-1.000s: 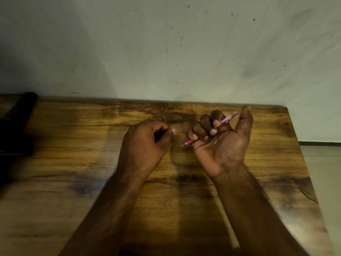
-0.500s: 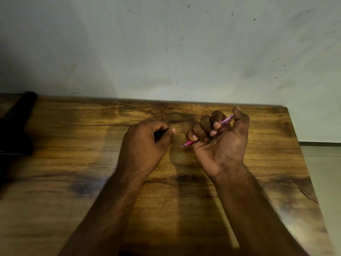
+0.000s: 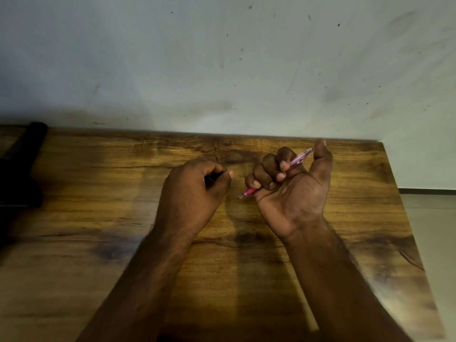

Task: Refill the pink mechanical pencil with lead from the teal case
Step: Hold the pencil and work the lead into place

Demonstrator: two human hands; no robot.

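My right hand point(image 3: 293, 191) is palm up over the wooden table point(image 3: 357, 218), its fingers curled round the pink mechanical pencil point(image 3: 299, 159). The pencil's tip points down left and its clear pink top end sticks out beside my raised thumb. My left hand point(image 3: 195, 191) lies knuckles up just left of the pencil tip. Its fingers are curled round a small dark thing, mostly hidden, between thumb and fingers. I cannot tell whether that thing is the teal case.
A dark black object point(image 3: 22, 166) lies at the table's far left edge. A pale marked wall point(image 3: 222, 70) rises right behind the table. The table's right edge point(image 3: 404, 218) drops to a light floor.
My right thumb pressed down onto the pencil's top end half a second ago and has lifted off again. My left hand has stayed in place.
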